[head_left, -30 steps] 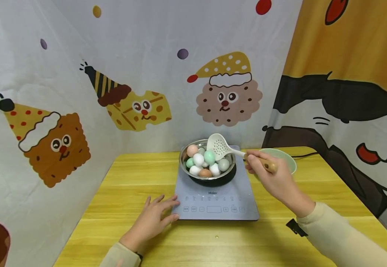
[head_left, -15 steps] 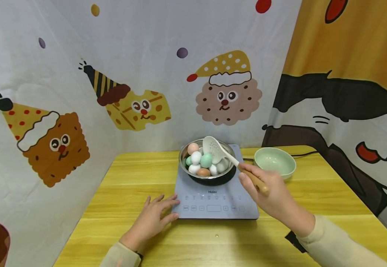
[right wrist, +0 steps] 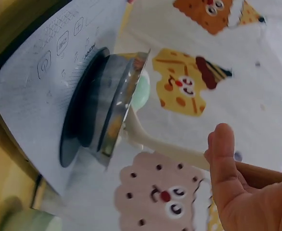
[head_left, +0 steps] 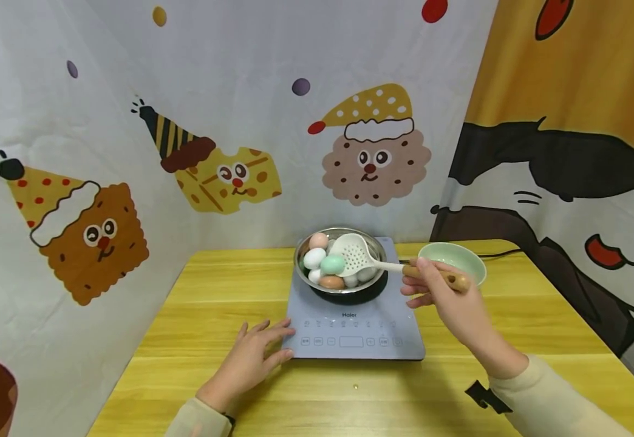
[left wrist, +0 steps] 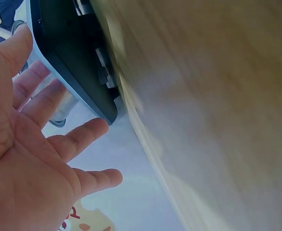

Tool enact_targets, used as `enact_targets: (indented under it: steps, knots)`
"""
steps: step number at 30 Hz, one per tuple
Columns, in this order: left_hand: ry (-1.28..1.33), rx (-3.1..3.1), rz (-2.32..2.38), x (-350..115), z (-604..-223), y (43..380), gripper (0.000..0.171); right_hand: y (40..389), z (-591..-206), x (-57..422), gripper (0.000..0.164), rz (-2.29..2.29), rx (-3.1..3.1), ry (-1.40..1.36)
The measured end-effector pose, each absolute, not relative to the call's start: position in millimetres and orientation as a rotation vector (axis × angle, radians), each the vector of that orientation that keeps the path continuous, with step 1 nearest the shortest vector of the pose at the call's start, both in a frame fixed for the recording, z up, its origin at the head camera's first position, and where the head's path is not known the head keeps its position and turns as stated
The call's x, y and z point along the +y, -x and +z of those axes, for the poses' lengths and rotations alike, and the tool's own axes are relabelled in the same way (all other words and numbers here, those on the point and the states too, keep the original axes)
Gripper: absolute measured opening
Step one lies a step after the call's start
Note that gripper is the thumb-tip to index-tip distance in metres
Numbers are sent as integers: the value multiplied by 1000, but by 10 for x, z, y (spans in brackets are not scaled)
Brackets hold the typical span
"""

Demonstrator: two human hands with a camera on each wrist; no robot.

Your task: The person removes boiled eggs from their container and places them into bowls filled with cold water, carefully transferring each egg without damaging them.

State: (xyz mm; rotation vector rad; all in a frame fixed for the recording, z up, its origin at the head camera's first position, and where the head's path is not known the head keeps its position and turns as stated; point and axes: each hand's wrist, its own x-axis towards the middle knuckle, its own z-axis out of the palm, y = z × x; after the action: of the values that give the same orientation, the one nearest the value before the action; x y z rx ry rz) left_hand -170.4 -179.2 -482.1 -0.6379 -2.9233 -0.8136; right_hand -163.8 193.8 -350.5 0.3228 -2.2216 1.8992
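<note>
My right hand point(head_left: 448, 297) grips the wooden handle point(head_left: 453, 279) of a white slotted skimmer point(head_left: 354, 252). The skimmer's perforated head lies among several eggs in a steel bowl-shaped pan point(head_left: 368, 232), next to a mint-green egg point(head_left: 332, 264). White, brown and pinkish eggs sit around it, some partly hidden under the skimmer. The pan stands on a grey induction cooker point(head_left: 350, 328). My left hand point(head_left: 251, 358) rests with spread fingers against the cooker's left edge; in the left wrist view, the fingers point(left wrist: 85, 137) lie along that edge.
A pale green bowl point(head_left: 453, 258) stands right of the cooker, partly behind my right hand. A black cord point(head_left: 500, 254) runs along the back of the wooden table point(head_left: 213, 291). A printed curtain point(head_left: 251, 73) hangs behind.
The skimmer was tilted upright over the right of the eggs, then dipped; now it lies flatter among them. The mint-green egg has shifted left. My left hand stays in place.
</note>
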Motion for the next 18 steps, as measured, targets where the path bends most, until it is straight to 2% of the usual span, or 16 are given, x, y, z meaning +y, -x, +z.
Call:
enact_targets:
  steps: [4, 10, 14, 18]
  knots:
    - [642, -2921, -809, -1792, -4829, 1704, 47, 1731, -3557, 2116, 54, 2192, -2118, -256]
    - [635, -2934, -812, -1791, -4829, 1698, 46, 1795, -3662, 2287, 47, 2524, -1925, -268]
    - [630, -2940, -806, -1787, -4826, 1698, 47, 1768, -3751, 2334, 40, 2498, -1957, -321]
    - [626, -2934, -812, -1785, -4818, 1698, 47, 1717, -3836, 2353, 41, 2355, -2021, -314]
